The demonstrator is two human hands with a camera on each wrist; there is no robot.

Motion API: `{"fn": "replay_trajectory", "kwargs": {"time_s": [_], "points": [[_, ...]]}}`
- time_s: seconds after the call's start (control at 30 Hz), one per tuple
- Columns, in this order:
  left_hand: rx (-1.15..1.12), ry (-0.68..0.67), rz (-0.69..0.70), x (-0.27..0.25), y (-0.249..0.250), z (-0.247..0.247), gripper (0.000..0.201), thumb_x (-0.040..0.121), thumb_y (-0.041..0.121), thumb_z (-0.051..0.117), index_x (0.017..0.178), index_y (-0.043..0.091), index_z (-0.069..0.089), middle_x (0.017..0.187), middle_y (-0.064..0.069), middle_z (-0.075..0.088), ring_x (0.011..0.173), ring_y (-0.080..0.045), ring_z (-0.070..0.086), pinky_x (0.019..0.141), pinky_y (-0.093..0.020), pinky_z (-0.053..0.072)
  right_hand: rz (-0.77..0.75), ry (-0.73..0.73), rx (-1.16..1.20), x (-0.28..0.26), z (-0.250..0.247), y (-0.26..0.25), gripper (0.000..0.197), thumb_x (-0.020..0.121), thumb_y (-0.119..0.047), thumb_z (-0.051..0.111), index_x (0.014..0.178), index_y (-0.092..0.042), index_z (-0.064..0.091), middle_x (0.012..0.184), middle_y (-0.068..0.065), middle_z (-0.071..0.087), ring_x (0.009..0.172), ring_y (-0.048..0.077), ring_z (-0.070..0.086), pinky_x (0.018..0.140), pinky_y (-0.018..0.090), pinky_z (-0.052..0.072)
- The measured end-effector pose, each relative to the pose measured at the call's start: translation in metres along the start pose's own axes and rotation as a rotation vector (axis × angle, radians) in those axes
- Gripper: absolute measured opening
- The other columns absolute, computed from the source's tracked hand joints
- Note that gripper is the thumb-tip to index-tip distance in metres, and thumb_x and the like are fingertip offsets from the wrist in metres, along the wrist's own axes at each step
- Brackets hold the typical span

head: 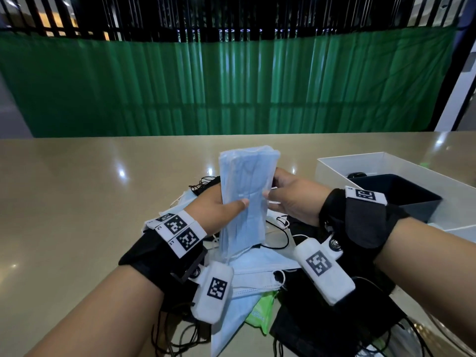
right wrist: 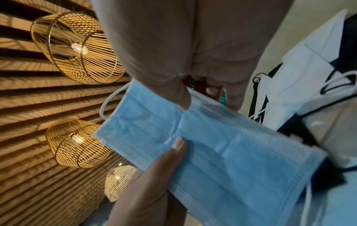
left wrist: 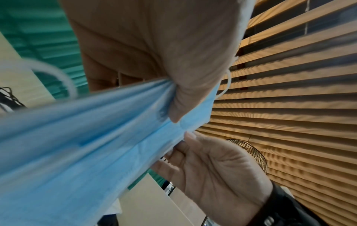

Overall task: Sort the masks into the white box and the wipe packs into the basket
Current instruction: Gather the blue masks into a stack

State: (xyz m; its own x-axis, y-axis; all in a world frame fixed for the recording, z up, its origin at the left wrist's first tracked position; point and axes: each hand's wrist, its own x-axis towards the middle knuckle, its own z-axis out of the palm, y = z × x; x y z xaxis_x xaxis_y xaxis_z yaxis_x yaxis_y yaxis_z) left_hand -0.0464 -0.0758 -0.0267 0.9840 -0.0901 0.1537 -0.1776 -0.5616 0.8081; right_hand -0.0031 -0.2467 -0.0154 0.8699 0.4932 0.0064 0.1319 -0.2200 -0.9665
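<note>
A stack of blue masks (head: 244,191) stands upright above a loose pile on the table. My left hand (head: 224,206) grips its left edge, thumb across the front. My right hand (head: 280,194) pinches the right edge, thumb in front and fingers behind. In the left wrist view the left hand (left wrist: 173,99) squeezes the blue masks (left wrist: 77,145) while the right hand (left wrist: 212,168) meets their edge. In the right wrist view the right hand (right wrist: 183,91) and the left thumb (right wrist: 173,149) press the stack (right wrist: 231,145). A green wipe pack (head: 262,313) lies half buried in the pile. The white box (head: 360,161) stands at the right.
A black bin (head: 401,194) sits by or inside the white box; I cannot tell which. White masks (head: 257,266) and black masks (head: 322,325) with tangled ear loops cover the table near me. The beige table (head: 90,189) stretches left. A green curtain hangs behind.
</note>
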Motion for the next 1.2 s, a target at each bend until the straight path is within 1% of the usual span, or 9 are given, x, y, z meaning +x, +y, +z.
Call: {"fn": "replay_trajectory", "kwargs": {"time_s": [0.2,0.27,0.4,0.6,0.77,0.87,0.97,1.03,1.2], "points": [[0.048,-0.07,-0.156,0.0,-0.018,0.006,0.038,0.083,0.023,0.069,0.119,0.026,0.058,0.113,0.004,0.066,0.103,-0.016,0.062,0.095,-0.036,0.048,-0.038,0.089,-0.45,-0.004,-0.005,0.0,0.078,0.087,-0.016,0.059,0.146,-0.03,0.009,0.147,-0.004,0.034,0.126,0.028,0.048,0.101,0.049,0.043],[0.059,-0.122,-0.188,-0.001,-0.021,0.009,0.042,0.081,0.02,0.071,0.12,0.026,0.057,0.114,0.002,0.066,0.104,-0.018,0.063,0.098,-0.041,0.047,-0.065,0.105,-0.557,-0.008,-0.006,-0.007,0.093,0.087,-0.017,0.059,0.149,-0.03,-0.01,0.156,-0.006,0.01,0.135,0.028,0.037,0.105,0.037,0.039],[0.098,-0.183,-0.213,-0.002,-0.023,0.012,0.03,0.086,0.017,0.064,0.114,0.025,0.057,0.108,-0.001,0.066,0.099,-0.018,0.062,0.09,-0.03,0.047,-0.292,0.107,-0.773,-0.018,-0.004,-0.027,0.103,0.087,-0.021,0.061,0.146,-0.025,-0.024,0.156,-0.008,-0.016,0.145,0.008,-0.008,0.116,0.024,0.005],[0.149,-0.281,-0.236,-0.004,-0.023,0.021,0.01,0.086,0.019,0.055,0.096,0.016,0.058,0.093,-0.007,0.06,0.084,-0.018,0.057,0.079,-0.028,0.045,-0.303,-0.004,-1.111,-0.011,-0.001,-0.041,0.081,0.094,-0.028,0.051,0.151,-0.023,-0.006,0.159,-0.005,-0.003,0.146,0.013,-0.008,0.115,0.029,-0.009],[0.112,-0.237,-0.325,0.0,-0.021,0.022,0.021,0.094,0.026,0.052,0.113,0.018,0.059,0.101,-0.001,0.063,0.093,-0.017,0.06,0.089,-0.026,0.044,-0.264,0.023,-1.214,-0.009,-0.01,-0.047,0.035,0.096,-0.03,0.045,0.13,-0.022,0.04,0.132,-0.001,0.051,0.127,0.02,0.042,0.116,0.037,0.007],[-0.012,-0.191,-0.3,0.003,-0.015,0.018,0.009,0.096,0.028,0.051,0.101,0.027,0.058,0.085,0.009,0.061,0.075,-0.008,0.058,0.066,-0.007,0.046,-0.242,0.07,-1.183,-0.015,-0.019,-0.053,0.006,0.097,-0.029,0.044,0.094,-0.023,0.043,0.094,-0.001,0.056,0.094,0.024,0.053,0.081,0.034,0.041],[-0.101,-0.175,-0.208,0.009,-0.008,0.019,0.014,0.091,0.04,0.057,0.101,0.031,0.06,0.095,0.004,0.069,0.086,-0.016,0.066,0.082,-0.031,0.054,-0.201,0.136,-1.099,-0.02,-0.038,-0.06,0.02,0.097,-0.028,0.046,0.079,-0.025,0.039,0.078,-0.007,0.05,0.077,0.021,0.051,0.066,0.029,0.038],[-0.254,-0.182,-0.159,0.014,-0.003,0.024,0.011,0.093,0.03,0.056,0.102,0.026,0.061,0.103,-0.005,0.069,0.09,-0.023,0.066,0.088,-0.043,0.053,-0.162,0.184,-0.942,-0.025,-0.059,-0.064,0.017,0.097,-0.025,0.048,0.08,-0.024,0.045,0.075,-0.004,0.055,0.065,0.02,0.056,0.058,0.03,0.046],[-0.521,-0.141,-0.058,0.03,0.016,0.038,0.012,0.097,0.01,0.047,0.095,0.017,0.057,0.074,-0.001,0.068,0.056,-0.011,0.064,0.052,-0.018,0.054,-0.068,0.309,-0.62,-0.04,-0.121,-0.071,0.014,0.098,-0.015,0.047,0.09,-0.008,0.056,0.07,0.013,0.049,0.052,0.019,0.04,0.045,0.024,0.037]]}}
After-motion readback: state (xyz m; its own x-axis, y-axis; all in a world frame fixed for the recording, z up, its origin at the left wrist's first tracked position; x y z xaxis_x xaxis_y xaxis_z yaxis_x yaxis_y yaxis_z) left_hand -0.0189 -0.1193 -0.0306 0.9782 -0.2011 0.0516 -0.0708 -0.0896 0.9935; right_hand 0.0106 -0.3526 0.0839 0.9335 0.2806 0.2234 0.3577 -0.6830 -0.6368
